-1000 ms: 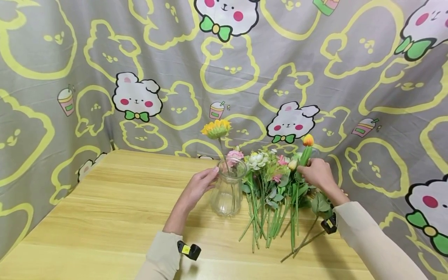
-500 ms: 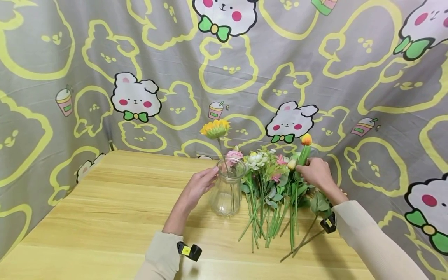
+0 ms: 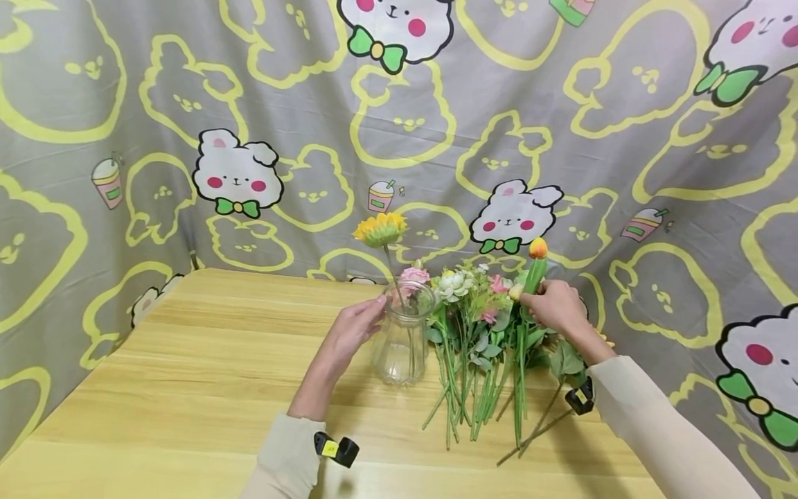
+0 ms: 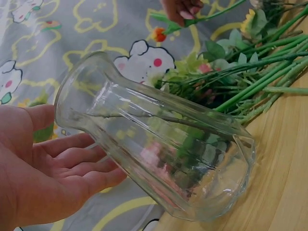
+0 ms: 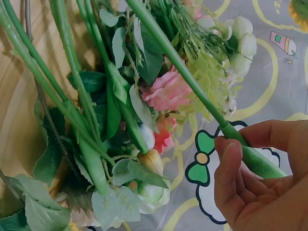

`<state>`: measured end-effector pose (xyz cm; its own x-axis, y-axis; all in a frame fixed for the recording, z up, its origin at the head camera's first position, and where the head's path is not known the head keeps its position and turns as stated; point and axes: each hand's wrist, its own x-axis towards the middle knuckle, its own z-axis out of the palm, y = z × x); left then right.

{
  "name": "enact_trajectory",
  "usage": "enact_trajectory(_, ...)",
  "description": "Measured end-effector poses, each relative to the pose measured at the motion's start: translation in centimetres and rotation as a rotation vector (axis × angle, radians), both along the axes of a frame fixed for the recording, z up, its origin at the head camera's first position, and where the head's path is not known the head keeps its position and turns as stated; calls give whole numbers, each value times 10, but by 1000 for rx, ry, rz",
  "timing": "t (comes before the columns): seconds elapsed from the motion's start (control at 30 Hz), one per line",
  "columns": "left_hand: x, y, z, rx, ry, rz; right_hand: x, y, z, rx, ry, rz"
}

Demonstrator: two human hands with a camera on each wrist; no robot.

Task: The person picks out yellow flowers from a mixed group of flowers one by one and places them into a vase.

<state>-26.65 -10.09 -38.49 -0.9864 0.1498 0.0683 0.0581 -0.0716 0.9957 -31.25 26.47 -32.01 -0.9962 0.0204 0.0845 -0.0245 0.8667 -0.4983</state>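
Note:
A clear glass vase (image 3: 397, 353) stands on the wooden table, with a yellow sunflower (image 3: 380, 230) leaning in it, its stem inside the glass. My left hand (image 3: 352, 331) is at the vase's left side, fingers extended. In the left wrist view the thumb (image 4: 42, 117) meets the rim and the other fingers lie along the glass. My right hand (image 3: 557, 306) pinches an orange tulip (image 3: 538, 248) by its green stem (image 5: 185, 72) between thumb and index finger, above the pile of flowers. The tulip's bloom lies outside the right wrist view.
Right of the vase lies a pile of artificial flowers, with a white bloom (image 3: 455, 285), a pink rose (image 5: 168, 89) and green stems (image 3: 483, 409) pointing toward the near edge. A patterned grey curtain (image 3: 299, 104) hangs behind the table (image 3: 206, 374).
My right hand has moved slightly left with the tulip. The left hand stays at the vase. The head view has shifted a little.

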Motion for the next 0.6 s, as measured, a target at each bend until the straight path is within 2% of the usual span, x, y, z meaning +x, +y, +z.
enact_trajectory(0.17,1,0,1,13,5,11,0,-4,1,2,1,12)
enact_trajectory(0.43,0,3,2,-17,32,103,2,-12,8,-60,1,32)
enact_trajectory(0.6,0,2,2,-18,34,105,3,-24,17,-105,6,39)
